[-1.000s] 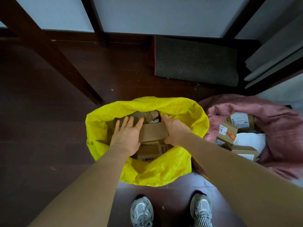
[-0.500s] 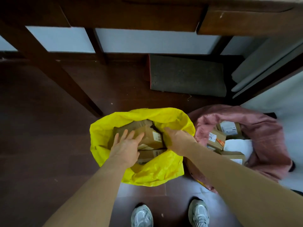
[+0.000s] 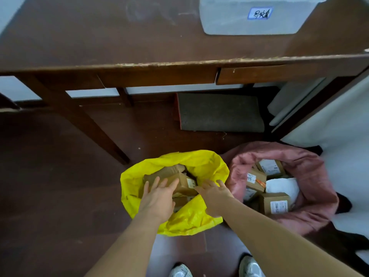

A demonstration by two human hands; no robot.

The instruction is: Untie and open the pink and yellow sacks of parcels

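Note:
The yellow sack (image 3: 191,218) stands open on the floor in front of me, with brown cardboard parcels (image 3: 184,181) showing inside. My left hand (image 3: 158,197) hovers over its mouth with fingers spread, touching a parcel's top. My right hand (image 3: 214,195) is at the sack's right rim, fingers apart and holding nothing. To the right, the pink sack (image 3: 311,208) also lies open, with several labelled boxes (image 3: 276,203) and a white package (image 3: 282,186) inside.
A dark wooden table (image 3: 159,64) stands just beyond the sacks, its leg (image 3: 95,132) slanting down to the left of the yellow sack. A grey mat (image 3: 219,112) lies under the table. A white tray with a blue label (image 3: 259,13) rests on top. My shoes (image 3: 249,266) are below.
Both hands let go of the parcel they held inside the yellow sack and now rise open above it. The view has tilted up, bringing the table top into sight.

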